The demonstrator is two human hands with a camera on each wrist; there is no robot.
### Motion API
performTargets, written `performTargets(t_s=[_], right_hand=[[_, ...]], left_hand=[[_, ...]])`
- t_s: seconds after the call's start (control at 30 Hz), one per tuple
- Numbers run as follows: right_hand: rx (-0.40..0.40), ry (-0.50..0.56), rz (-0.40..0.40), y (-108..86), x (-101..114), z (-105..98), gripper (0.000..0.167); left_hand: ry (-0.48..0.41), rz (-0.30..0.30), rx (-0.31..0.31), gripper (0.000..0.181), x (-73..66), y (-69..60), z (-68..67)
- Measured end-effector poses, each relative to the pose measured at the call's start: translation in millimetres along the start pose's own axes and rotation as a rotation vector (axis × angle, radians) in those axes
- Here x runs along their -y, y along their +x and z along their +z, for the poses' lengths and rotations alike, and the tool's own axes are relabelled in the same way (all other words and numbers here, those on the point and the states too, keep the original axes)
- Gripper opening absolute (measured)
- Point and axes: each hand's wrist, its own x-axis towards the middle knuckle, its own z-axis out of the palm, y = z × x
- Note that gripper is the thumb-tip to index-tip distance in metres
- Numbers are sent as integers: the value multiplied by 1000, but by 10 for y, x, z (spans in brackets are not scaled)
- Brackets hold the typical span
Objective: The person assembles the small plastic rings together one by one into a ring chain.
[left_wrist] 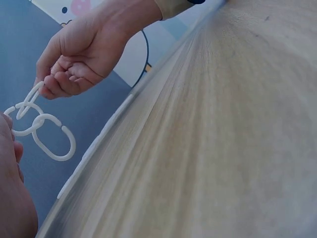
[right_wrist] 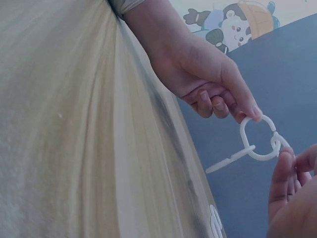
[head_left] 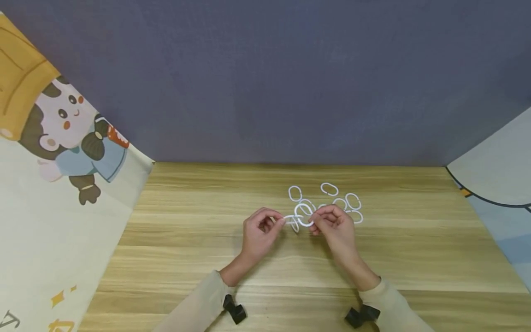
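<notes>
White oval split rings are joined into a small chain between the hands. My left hand [head_left: 260, 231] pinches one ring [right_wrist: 243, 135] between thumb and fingertip. From that ring hangs a second ring [left_wrist: 68, 148], tilted and free of both hands. My right hand [head_left: 337, 228] pinches another ring [left_wrist: 35, 94], which passes through the left hand's ring. In the left wrist view the right hand [left_wrist: 89, 54] shows above and part of the left hand [left_wrist: 12, 183] at the edge. The chain is held above the wooden table [head_left: 199, 203]; its joints overlap in the head view.
Several loose white rings lie on the table behind the hands, among them an oval ring [head_left: 289, 193], another ring [head_left: 322, 186] and a ring at the right [head_left: 360, 203]. A dark blue-grey panel [head_left: 265, 83] stands at the back. Printed panels flank both sides.
</notes>
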Motion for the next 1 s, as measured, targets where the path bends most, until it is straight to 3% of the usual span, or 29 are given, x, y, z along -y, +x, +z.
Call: performTargets(t_s=[0.3,0.6,0.83,1.0], right_hand=[[123,41,82,65,-4,-89,16],[323,184,227,115,21,-181,16],[347,210,266,140,22,-194,20],[350,193,278,154,20,-204,20]], left_hand=[[2,-7,-28,6,39,6,-4],[20,-116,-33,6,63,15,10],[64,-214,9,7,72,22,21],[126,-230,54,6,86,25,25]])
